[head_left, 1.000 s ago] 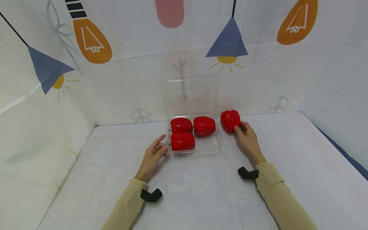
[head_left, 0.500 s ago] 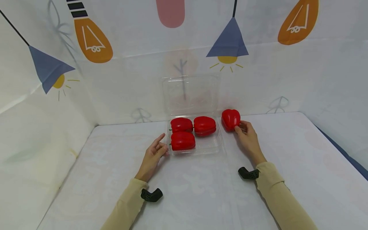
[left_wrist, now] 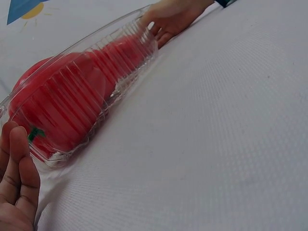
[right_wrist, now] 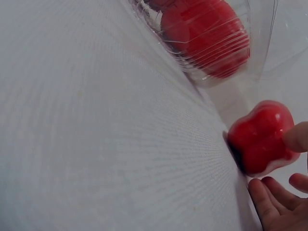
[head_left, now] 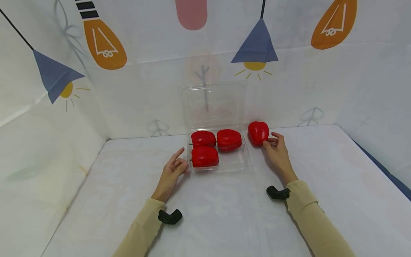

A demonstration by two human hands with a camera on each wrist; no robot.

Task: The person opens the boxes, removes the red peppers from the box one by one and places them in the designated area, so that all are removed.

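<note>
In the head view a clear plastic clamshell box [head_left: 236,162] stands with its lid [head_left: 212,103] raised at the back. Three red bell peppers lie inside: one back left [head_left: 203,138], one back right [head_left: 229,140], one front left [head_left: 204,157]. My left hand [head_left: 169,176] is at the box's left side, index finger extended, fingertips right at the wall near a green stem [left_wrist: 35,134]. Just right of the box a fourth red bell pepper [head_left: 258,133] sits on the table. My right hand [head_left: 278,155] has its thumb against this pepper, the other fingers spread beside it.
A white cloth covers the table [head_left: 212,214]. Right behind the box rises a white fabric backdrop [head_left: 144,96] printed with lamps and bulbs. Another white panel [head_left: 38,171] runs along the left. Each wrist bears a small black device [head_left: 170,216].
The index finger of my right hand has lifted away from the fourth pepper, which has turned slightly. My left hand and the box have stayed put.
</note>
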